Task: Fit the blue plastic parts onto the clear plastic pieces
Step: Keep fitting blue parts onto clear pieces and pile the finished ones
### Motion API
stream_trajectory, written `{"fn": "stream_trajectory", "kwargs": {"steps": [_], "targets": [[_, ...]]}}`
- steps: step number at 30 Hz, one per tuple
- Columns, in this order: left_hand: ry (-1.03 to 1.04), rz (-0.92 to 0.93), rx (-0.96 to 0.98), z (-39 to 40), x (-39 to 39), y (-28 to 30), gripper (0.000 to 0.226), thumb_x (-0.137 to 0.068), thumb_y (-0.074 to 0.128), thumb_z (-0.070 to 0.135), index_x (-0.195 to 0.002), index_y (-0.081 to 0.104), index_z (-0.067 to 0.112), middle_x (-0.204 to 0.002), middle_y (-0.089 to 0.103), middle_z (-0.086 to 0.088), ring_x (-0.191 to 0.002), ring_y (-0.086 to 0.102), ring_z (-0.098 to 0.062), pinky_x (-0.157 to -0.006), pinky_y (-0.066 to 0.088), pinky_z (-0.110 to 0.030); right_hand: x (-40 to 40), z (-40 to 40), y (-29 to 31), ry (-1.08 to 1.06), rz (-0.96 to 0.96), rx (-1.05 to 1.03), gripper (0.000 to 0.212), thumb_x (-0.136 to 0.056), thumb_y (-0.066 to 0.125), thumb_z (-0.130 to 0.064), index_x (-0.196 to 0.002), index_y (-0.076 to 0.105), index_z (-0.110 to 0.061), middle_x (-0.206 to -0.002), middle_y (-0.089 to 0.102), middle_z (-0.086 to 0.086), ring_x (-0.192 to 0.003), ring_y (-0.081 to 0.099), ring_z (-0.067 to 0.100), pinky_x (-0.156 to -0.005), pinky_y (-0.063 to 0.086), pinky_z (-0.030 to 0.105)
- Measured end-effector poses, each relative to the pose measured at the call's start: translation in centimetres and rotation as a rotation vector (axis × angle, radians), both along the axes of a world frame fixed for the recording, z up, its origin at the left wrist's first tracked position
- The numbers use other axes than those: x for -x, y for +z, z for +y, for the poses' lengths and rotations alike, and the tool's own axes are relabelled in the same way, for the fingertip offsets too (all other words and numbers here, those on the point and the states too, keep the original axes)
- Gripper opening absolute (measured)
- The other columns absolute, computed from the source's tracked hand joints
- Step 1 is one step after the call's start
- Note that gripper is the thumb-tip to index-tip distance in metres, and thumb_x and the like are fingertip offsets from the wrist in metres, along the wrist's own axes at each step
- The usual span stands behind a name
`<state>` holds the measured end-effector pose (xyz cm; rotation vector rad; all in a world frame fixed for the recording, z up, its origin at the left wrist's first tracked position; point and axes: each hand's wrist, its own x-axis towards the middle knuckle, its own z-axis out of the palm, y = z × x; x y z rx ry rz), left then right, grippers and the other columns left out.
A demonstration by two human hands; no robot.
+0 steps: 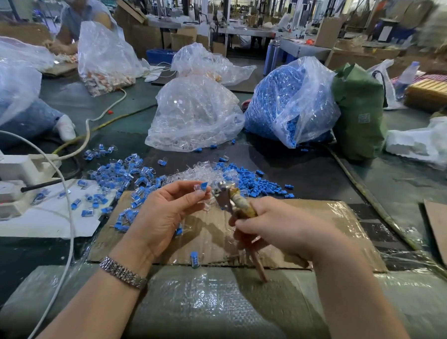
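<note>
While the left hand [163, 213] pinches one clear plastic piece [197, 187] with a blue plastic part [204, 186] seated in it at the fingertips, the right hand [271, 223] has its grip clamped round the handles of a pair of pliers [226, 198], whose metal head sits just beside that pinch. Judging from the spread, the job is well under way but far from finished. To the left of the left-hand grip lies a scatter of fitted pieces [118, 171], blue inside clear. Beyond both grips wait a heap of loose clear pieces [191, 171] and loose blue parts [258, 184], and farther back stand a sack of clear pieces [194, 116] and a sack of blue parts [280, 102], both full.
</note>
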<state>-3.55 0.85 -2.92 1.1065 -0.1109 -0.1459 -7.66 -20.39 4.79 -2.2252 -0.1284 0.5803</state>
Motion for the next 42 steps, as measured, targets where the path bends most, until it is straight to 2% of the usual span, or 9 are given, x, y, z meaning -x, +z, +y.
{"fn": "stream_trajectory", "kwargs": {"steps": [4, 9, 12, 18, 24, 31, 35, 38, 42], "targets": [[-0.003, 0.008, 0.012, 0.3, -0.2, -0.3, 0.028, -0.076, 0.081, 0.01, -0.103, 0.079, 0.009, -0.108, 0.075, -0.017, -0.098, 0.073, -0.024, -0.084, 0.061, -0.03, 0.1, 1.6, 0.0, 0.069, 0.025, 0.003, 0.014, -0.104, 0.052, -0.015, -0.094, 0.057, -0.006, -0.099, 0.075, 0.017, -0.093, 0.074, 0.031, -0.091, 0.056, 0.05], [0.011, 0.007, -0.065, 0.2, 0.1, 0.0, 0.033, -0.072, 0.084, 0.018, -0.104, 0.079, 0.012, -0.109, 0.075, -0.02, -0.098, 0.071, -0.028, -0.086, 0.062, -0.038, -0.1, 1.6, 0.0, 0.078, 0.036, -0.007, 0.015, -0.104, 0.052, -0.019, -0.094, 0.057, -0.008, -0.094, 0.075, 0.011, -0.093, 0.075, 0.027, -0.09, 0.056, 0.049], [0.012, -0.031, -0.129, 0.0, 0.5, 0.4, 0.042, -0.064, 0.087, 0.029, -0.103, 0.079, 0.015, -0.108, 0.075, -0.02, -0.094, 0.073, -0.027, -0.081, 0.063, -0.034, -0.2, 1.5, -0.2, 0.078, 0.03, -0.01, 0.015, -0.104, 0.052, -0.019, -0.095, 0.057, -0.008, -0.092, 0.075, 0.01, -0.087, 0.075, 0.022, -0.089, 0.057, 0.048], [0.073, -0.092, -0.262, -0.2, 0.7, 0.3, 0.03, -0.072, 0.082, 0.025, -0.101, 0.079, 0.017, -0.103, 0.077, -0.015, -0.095, 0.073, -0.028, -0.077, 0.062, -0.029, -0.3, 1.6, -0.6, 0.072, 0.018, -0.017, 0.021, -0.104, 0.054, -0.025, -0.088, 0.055, -0.011, -0.089, 0.073, 0.013, -0.084, 0.073, 0.025, -0.091, 0.058, 0.051], [0.091, -0.098, -0.306, -0.5, 0.8, 0.4, 0.029, -0.074, 0.08, 0.029, -0.101, 0.08, 0.02, -0.102, 0.078, -0.013, -0.092, 0.073, -0.028, -0.075, 0.062, -0.027, -0.1, 2.5, -1.2, 0.005, -0.041, 0.01, 0.037, -0.104, 0.05, -0.042, -0.088, 0.059, -0.01, -0.071, 0.06, 0.003, -0.058, 0.056, 0.016, -0.062, 0.049, 0.033], [0.158, -0.139, -0.404, -0.5, 0.9, 0.3, 0.02, -0.081, 0.076, 0.026, -0.101, 0.079, 0.026, -0.099, 0.079, -0.004, -0.094, 0.074, -0.023, -0.081, 0.06, -0.031, -0.2, 2.6, -1.3, -0.006, -0.021, -0.015, 0.046, -0.103, 0.049, -0.049, -0.092, 0.062, -0.007, -0.073, 0.064, 0.004, -0.06, 0.06, 0.017, -0.067, 0.053, 0.034], [0.451, -0.288, -0.693, -0.3, 0.6, 0.0, 0.017, -0.091, 0.074, 0.014, -0.101, 0.074, 0.028, -0.092, 0.074, 0.009, -0.087, 0.068, -0.003, -0.077, 0.054, -0.017, -1.0, 0.4, -0.4, -0.097, -0.16, 0.102, 0.041, -0.097, 0.057, -0.054, -0.077, 0.057, -0.018, -0.071, 0.064, -0.001, -0.058, 0.057, 0.013, -0.054, 0.047, 0.025], [0.639, -0.388, -1.022, -0.2, 0.4, -0.3, 0.017, -0.092, 0.07, 0.01, -0.105, 0.072, 0.022, -0.098, 0.065, 0.004, -0.094, 0.062, -0.014, -0.086, 0.055, -0.034, -2.4, -2.4, -1.0, -0.25, -0.331, 0.415, 0.039, -0.094, 0.06, -0.053, -0.076, 0.052, -0.02, -0.073, 0.058, -0.002, -0.062, 0.054, 0.013, -0.051, 0.035, 0.03], [0.751, -0.349, -1.318, -0.3, 0.3, -0.7, 0.022, -0.087, 0.067, 0.004, -0.1, 0.074, 0.019, -0.102, 0.055, -0.002, -0.104, 0.051, -0.025, -0.099, 0.041, -0.049, -3.0, -4.2, -3.3, -0.344, -0.299, 0.701, 0.044, -0.092, 0.061, -0.057, -0.1, 0.059, -0.014, -0.105, 0.059, 0.009, -0.093, 0.061, 0.028, -0.072, 0.046, 0.036]]}}
